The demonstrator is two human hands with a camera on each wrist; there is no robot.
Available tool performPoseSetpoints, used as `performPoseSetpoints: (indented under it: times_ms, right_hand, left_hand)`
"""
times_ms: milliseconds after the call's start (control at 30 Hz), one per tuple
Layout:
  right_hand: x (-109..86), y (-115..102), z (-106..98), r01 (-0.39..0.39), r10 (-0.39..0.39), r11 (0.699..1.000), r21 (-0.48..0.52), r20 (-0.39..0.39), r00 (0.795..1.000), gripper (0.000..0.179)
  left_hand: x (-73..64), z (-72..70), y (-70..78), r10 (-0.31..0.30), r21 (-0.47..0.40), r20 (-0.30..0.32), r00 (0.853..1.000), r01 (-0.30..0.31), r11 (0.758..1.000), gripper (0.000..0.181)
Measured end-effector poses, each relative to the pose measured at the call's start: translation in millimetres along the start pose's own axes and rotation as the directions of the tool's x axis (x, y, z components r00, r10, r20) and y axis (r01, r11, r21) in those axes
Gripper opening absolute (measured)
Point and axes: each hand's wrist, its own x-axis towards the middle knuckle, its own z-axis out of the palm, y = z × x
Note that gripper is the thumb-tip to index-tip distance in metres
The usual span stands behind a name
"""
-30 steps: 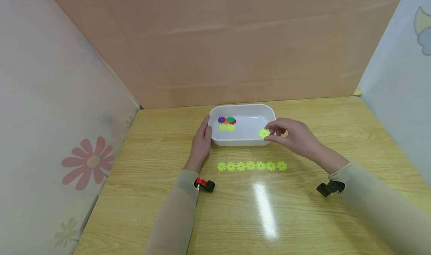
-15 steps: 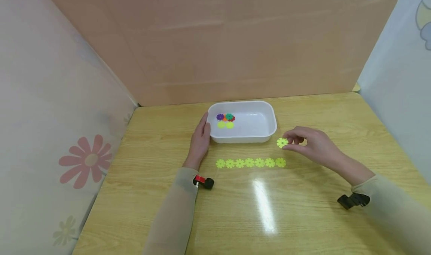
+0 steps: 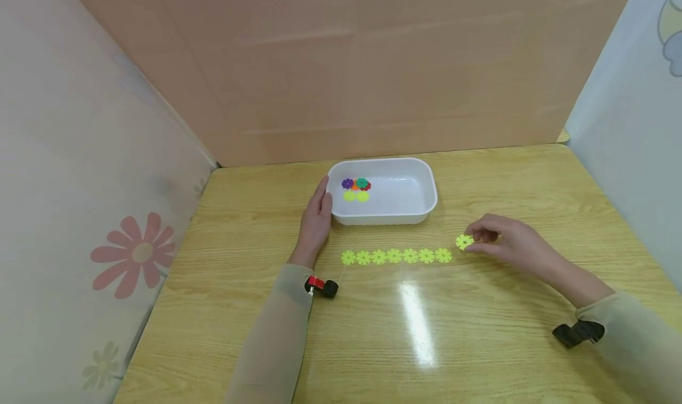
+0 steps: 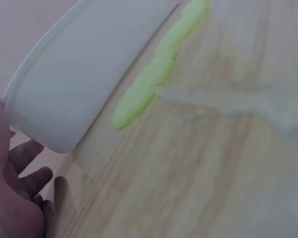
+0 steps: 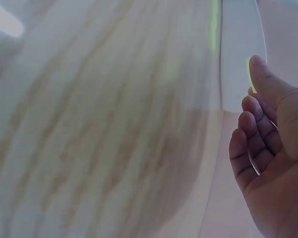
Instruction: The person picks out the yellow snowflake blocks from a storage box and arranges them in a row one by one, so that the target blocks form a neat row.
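My left hand (image 3: 315, 220) holds the left end of a white plastic tray (image 3: 383, 220), thumb at the near corner; in the left wrist view some fingers (image 4: 37, 181) curl beside the tray's end. Inside the tray's left part lie purple (image 3: 347, 183), green (image 3: 362, 183), orange and red snowflake discs, partly overlapping, with two yellow discs (image 3: 363, 196) nearer. My right hand (image 3: 514, 241) pinches a yellow snowflake disc (image 3: 465, 242) between thumb and fingers, right of a row of several yellow discs (image 3: 394, 256). That row lies in front of the tray.
The wooden table (image 3: 373, 345) has a bright reflection in its middle. A brown panel (image 3: 346, 66) stands along the back edge. Flower-patterned white walls (image 3: 53, 155) flank the table. Black cameras (image 3: 330, 289) are strapped to both wrists.
My right hand has carried the yellow disc out from over the tray's right end, rightward and nearer, to beyond the row's right end. The left hand stays at the tray.
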Motion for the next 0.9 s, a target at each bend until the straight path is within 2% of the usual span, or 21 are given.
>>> performPoseSetpoints:
  times_ms: [333, 900]
  right_hand:
    - [-6.3, 6, 4, -0.086, 0.08, 0.995, 0.053, 0.095, 0.992, 0.026]
    - [-5.1, 10, 12, -0.118, 0.111, 0.993, 0.031, 0.165, 0.98, 0.027]
  left_hand:
    - [0.3, 0.4, 0.7, -0.003, -0.014, 0.004, 1.0, 0.003, 1.0, 0.058]
    - [-0.9, 0.1, 1.6, -0.009, -0.015, 0.007, 1.0, 0.009, 1.0, 0.056]
